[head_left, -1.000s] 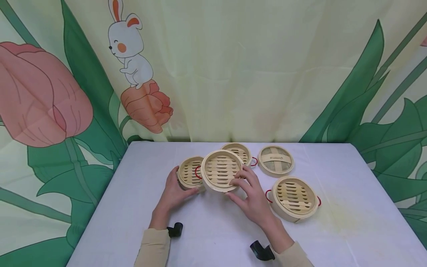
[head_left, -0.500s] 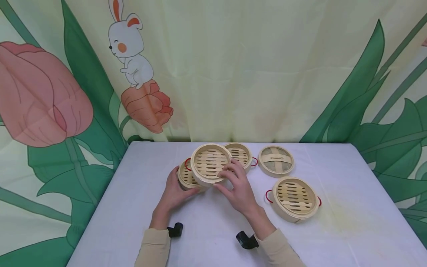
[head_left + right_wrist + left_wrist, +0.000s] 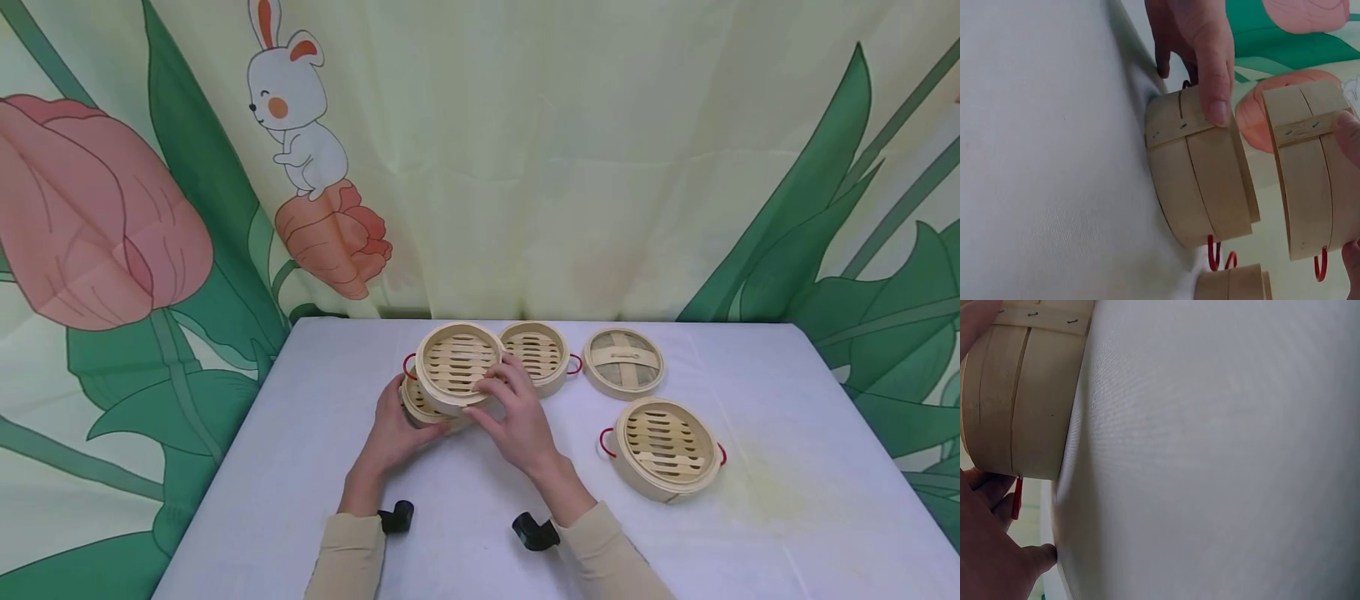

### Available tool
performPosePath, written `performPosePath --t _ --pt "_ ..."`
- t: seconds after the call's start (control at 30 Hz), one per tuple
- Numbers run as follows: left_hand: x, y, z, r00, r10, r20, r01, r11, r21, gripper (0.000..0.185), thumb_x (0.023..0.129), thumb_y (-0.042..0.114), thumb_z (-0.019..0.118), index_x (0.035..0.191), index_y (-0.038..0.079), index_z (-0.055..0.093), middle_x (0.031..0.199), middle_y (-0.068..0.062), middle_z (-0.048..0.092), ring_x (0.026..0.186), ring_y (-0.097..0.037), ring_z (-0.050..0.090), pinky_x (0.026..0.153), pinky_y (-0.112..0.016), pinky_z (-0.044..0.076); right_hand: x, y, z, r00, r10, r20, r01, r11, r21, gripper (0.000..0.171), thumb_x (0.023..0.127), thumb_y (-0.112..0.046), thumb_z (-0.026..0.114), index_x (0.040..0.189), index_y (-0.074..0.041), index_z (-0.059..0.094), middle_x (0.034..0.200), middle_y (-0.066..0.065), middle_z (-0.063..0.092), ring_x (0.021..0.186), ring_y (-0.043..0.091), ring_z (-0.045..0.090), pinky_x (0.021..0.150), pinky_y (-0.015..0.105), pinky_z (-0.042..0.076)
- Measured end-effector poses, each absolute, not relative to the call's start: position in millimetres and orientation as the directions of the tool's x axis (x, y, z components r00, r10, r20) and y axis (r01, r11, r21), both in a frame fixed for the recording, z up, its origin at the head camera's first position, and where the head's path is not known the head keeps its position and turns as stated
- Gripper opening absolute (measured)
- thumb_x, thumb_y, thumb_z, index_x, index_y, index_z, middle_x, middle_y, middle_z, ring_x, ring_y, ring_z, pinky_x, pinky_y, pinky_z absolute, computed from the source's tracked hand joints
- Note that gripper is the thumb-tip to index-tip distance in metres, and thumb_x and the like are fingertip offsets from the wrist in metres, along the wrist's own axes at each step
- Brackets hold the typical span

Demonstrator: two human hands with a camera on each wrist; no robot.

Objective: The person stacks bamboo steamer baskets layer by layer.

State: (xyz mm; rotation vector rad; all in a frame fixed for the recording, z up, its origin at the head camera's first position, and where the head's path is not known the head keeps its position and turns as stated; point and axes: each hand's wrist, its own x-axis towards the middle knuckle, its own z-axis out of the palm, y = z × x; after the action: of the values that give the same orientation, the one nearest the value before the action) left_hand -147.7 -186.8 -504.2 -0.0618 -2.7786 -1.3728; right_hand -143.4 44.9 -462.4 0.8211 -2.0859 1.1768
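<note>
My right hand (image 3: 517, 425) holds a round bamboo steamer basket (image 3: 457, 360) with red handles by its right side, thumb on the near wall. It hangs above a second steamer basket (image 3: 420, 403), covering most of it in the head view. My left hand (image 3: 393, 437) grips that lower basket from the left, thumb along its front. In the right wrist view a gap separates the held basket (image 3: 1304, 169) from the lower basket (image 3: 1210, 181), which stands on the table. The left wrist view shows the lower basket's wall (image 3: 1038, 400) close up.
Behind, to the right, another steamer basket (image 3: 536, 354) stands beside a woven steamer lid (image 3: 624, 358). One more steamer basket (image 3: 667, 446) with red handles sits front right. All rest on a white-covered table (image 3: 450, 533) before a printed curtain (image 3: 600, 167).
My right hand has carried its steamer basket leftward and slightly back, over the lower one. The left hand has stayed on the lower basket. The other baskets and the lid have not moved.
</note>
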Motion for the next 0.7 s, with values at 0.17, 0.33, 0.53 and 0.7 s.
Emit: performPosePath --t 0.17,0.33,0.53,0.7 --pt "-146 -187 -503 -0.997 0.012 0.081 0.072 0.602 0.795 0.115 0.069 0.033 0.094 0.153 -0.001 0.023 0.152 -0.024 0.032 0.142 -0.036 0.028 0.114 -0.053 0.028 -146 33 -466 -0.622 -0.233 0.747 -0.76 0.407 -0.507 0.031 0.076 -0.014 0.088 0.097 -0.005 0.068 0.107 0.013 0.058 0.13 0.047 0.045 0.114 0.055 0.029" --pt "-145 -188 -502 -0.997 0.008 0.072 0.062 0.598 0.799 0.115 0.069 0.034 0.093 0.152 -0.004 0.022 0.152 -0.026 0.031 0.142 -0.037 0.027 0.114 -0.053 0.028 -149 25 -468 -0.616 -0.237 0.751 -0.764 0.412 -0.497 0.031 0.075 -0.014 0.089 0.097 -0.004 0.069 0.107 0.013 0.058 0.13 0.048 0.045 0.114 0.052 0.03" --pt "-146 -187 -504 -0.998 -0.002 0.059 0.045 0.606 0.794 0.117 0.069 0.037 0.093 0.152 -0.005 0.021 0.152 -0.027 0.031 0.141 -0.038 0.028 0.114 -0.054 0.029 -151 19 -470 -0.637 -0.253 0.728 -0.742 0.457 -0.491 0.03 0.078 -0.017 0.088 0.098 -0.006 0.069 0.108 0.012 0.059 0.131 0.045 0.045 0.115 0.048 0.03" --pt "-147 -185 -504 -0.998 -0.001 0.068 0.054 0.601 0.797 0.115 0.068 0.036 0.094 0.149 -0.005 0.024 0.146 -0.027 0.035 0.137 -0.037 0.034 0.112 -0.053 0.031 -152 17 -472 -0.658 -0.265 0.705 -0.723 0.481 -0.495 0.029 0.079 -0.019 0.087 0.099 -0.008 0.069 0.109 0.011 0.059 0.132 0.043 0.045 0.115 0.045 0.031"
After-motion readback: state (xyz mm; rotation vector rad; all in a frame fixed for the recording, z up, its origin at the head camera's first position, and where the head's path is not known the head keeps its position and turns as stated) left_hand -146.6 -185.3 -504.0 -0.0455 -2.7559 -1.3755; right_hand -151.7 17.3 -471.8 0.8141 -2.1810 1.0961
